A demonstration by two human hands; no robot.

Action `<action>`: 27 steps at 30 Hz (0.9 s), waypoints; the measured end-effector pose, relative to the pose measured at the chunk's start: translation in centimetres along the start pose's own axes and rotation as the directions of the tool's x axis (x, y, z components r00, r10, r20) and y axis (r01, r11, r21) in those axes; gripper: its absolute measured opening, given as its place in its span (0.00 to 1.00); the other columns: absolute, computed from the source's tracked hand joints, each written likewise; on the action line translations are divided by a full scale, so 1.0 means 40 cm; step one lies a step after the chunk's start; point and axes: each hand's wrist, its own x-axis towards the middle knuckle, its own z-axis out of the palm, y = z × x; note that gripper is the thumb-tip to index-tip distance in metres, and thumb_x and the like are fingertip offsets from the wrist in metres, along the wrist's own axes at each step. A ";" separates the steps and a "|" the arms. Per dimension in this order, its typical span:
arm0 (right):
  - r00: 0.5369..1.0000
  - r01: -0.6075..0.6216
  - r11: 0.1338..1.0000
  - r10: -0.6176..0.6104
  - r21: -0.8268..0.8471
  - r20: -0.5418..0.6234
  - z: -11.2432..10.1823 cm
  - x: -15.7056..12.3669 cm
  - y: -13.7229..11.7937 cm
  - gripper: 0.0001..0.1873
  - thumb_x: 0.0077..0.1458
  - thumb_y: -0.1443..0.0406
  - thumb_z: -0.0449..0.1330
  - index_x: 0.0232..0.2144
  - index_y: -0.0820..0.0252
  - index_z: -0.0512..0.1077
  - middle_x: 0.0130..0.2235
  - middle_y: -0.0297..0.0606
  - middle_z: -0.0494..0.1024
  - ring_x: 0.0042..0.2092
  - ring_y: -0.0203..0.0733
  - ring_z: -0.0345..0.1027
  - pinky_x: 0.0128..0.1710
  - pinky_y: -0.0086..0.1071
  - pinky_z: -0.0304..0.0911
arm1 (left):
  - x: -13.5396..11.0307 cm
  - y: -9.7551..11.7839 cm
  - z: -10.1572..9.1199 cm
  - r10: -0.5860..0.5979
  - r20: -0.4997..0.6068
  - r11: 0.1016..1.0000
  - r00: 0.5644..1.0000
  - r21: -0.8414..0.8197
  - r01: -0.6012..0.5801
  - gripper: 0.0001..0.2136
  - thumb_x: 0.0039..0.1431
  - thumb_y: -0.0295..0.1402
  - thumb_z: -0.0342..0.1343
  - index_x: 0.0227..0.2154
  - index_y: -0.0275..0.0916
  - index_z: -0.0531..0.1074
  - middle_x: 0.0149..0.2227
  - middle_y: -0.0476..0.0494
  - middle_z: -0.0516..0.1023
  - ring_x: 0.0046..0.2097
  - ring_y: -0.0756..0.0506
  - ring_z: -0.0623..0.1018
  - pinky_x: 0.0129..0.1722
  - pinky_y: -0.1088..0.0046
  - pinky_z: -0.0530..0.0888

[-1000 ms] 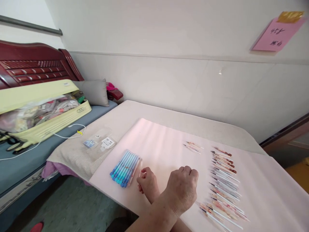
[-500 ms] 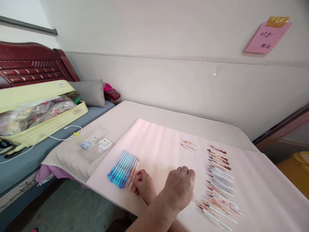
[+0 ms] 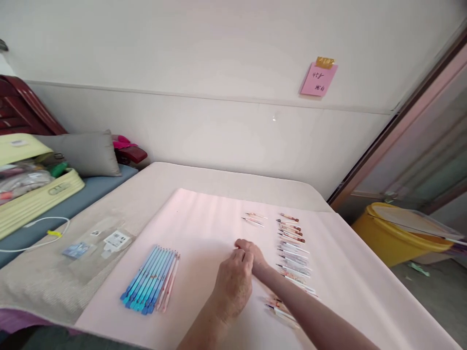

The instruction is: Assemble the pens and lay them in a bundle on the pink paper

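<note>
My left hand (image 3: 233, 281) is closed over the pink sheet (image 3: 204, 218), its fingers curled and pressed close to my right hand. Just beyond it, my right hand (image 3: 252, 253) is closed too, its forearm coming in from the lower right. Anything between the two hands is hidden by the fingers. To their left lies a tight row of blue pens (image 3: 149, 279), with a few pink pens (image 3: 170, 284) along its right side. Two slim pens (image 3: 253, 222) lie beyond the hands. On the right runs a column of white and brown pens (image 3: 295, 257), its near part covered by my right forearm.
Clear plastic packaging with labels (image 3: 116, 240) and a blue card (image 3: 76, 250) lie on the beige cover at left. A white cable (image 3: 40, 245) crosses the bed edge. Farther off are an open yellow case (image 3: 44, 201), a grey pillow (image 3: 85, 154) and a yellow bin (image 3: 394, 238).
My right hand has left the pink pens and moved right, up against my left hand. The forearms were crossed and now are not. The camera has turned right.
</note>
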 end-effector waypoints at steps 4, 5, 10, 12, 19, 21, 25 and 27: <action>0.986 -0.106 0.989 0.091 -0.102 -0.141 -0.056 0.061 0.106 0.13 0.56 0.67 0.47 0.40 0.58 0.68 0.44 0.40 0.72 0.41 0.40 0.67 0.36 0.30 0.55 | 0.004 -0.001 0.016 0.021 0.015 1.000 1.000 -0.003 -0.021 0.09 0.59 0.23 0.40 0.36 0.39 0.64 0.35 0.45 0.70 0.37 0.46 0.71 0.33 0.72 0.67; 0.980 -0.134 0.984 0.113 -0.121 -0.166 -0.066 0.074 0.126 0.14 0.57 0.67 0.46 0.42 0.58 0.68 0.46 0.41 0.70 0.42 0.40 0.67 0.36 0.30 0.55 | 0.005 -0.001 0.019 0.023 0.020 1.000 1.000 -0.005 -0.023 0.09 0.59 0.24 0.40 0.36 0.40 0.64 0.35 0.45 0.70 0.37 0.46 0.71 0.32 0.72 0.67; 0.957 -0.202 0.961 0.153 -0.187 -0.245 -0.091 0.134 0.181 0.16 0.58 0.65 0.46 0.48 0.57 0.64 0.49 0.43 0.67 0.51 0.46 0.58 0.40 0.33 0.54 | 0.010 -0.004 0.031 0.021 0.043 1.000 0.999 -0.007 -0.021 0.08 0.59 0.24 0.41 0.36 0.39 0.64 0.36 0.45 0.70 0.37 0.47 0.70 0.31 0.72 0.66; 0.960 -0.200 0.958 0.150 -0.205 -0.237 -0.089 0.156 0.186 0.15 0.58 0.64 0.47 0.46 0.58 0.66 0.48 0.44 0.68 0.51 0.46 0.57 0.41 0.33 0.54 | 0.011 -0.006 0.035 0.019 0.047 1.000 0.999 -0.003 -0.019 0.08 0.59 0.24 0.42 0.36 0.39 0.64 0.36 0.45 0.70 0.37 0.47 0.71 0.31 0.72 0.66; 0.976 -0.182 0.953 0.144 -0.243 -0.165 -0.082 0.186 0.176 0.13 0.57 0.64 0.47 0.40 0.59 0.69 0.45 0.44 0.69 0.46 0.45 0.64 0.35 0.32 0.55 | 0.012 -0.011 0.038 0.011 0.046 1.000 0.999 0.016 -0.012 0.08 0.58 0.24 0.42 0.35 0.39 0.64 0.35 0.45 0.70 0.36 0.46 0.71 0.30 0.72 0.66; 0.981 -0.168 0.953 0.136 -0.251 -0.139 -0.080 0.173 0.164 0.13 0.57 0.62 0.48 0.40 0.58 0.69 0.44 0.43 0.70 0.42 0.43 0.67 0.34 0.32 0.55 | 0.014 -0.015 0.032 0.002 0.041 1.000 0.999 0.021 -0.003 0.08 0.58 0.23 0.42 0.35 0.39 0.64 0.35 0.46 0.70 0.36 0.47 0.71 0.30 0.72 0.66; 0.990 -0.118 0.954 0.093 -0.276 -0.102 -0.059 0.103 0.121 0.13 0.57 0.62 0.47 0.39 0.57 0.69 0.42 0.40 0.71 0.39 0.41 0.69 0.32 0.31 0.55 | 0.022 -0.030 0.004 -0.059 -0.007 0.998 0.998 0.026 0.059 0.08 0.60 0.25 0.42 0.36 0.40 0.64 0.35 0.46 0.70 0.37 0.47 0.71 0.31 0.73 0.66; 0.995 -0.085 0.954 0.064 -0.287 -0.082 -0.039 0.050 0.093 0.12 0.57 0.62 0.47 0.39 0.57 0.69 0.41 0.40 0.72 0.40 0.41 0.69 0.33 0.30 0.55 | 0.026 -0.041 -0.014 -0.110 -0.020 0.993 0.994 0.028 0.111 0.07 0.60 0.26 0.42 0.37 0.40 0.64 0.36 0.46 0.71 0.38 0.47 0.71 0.32 0.73 0.66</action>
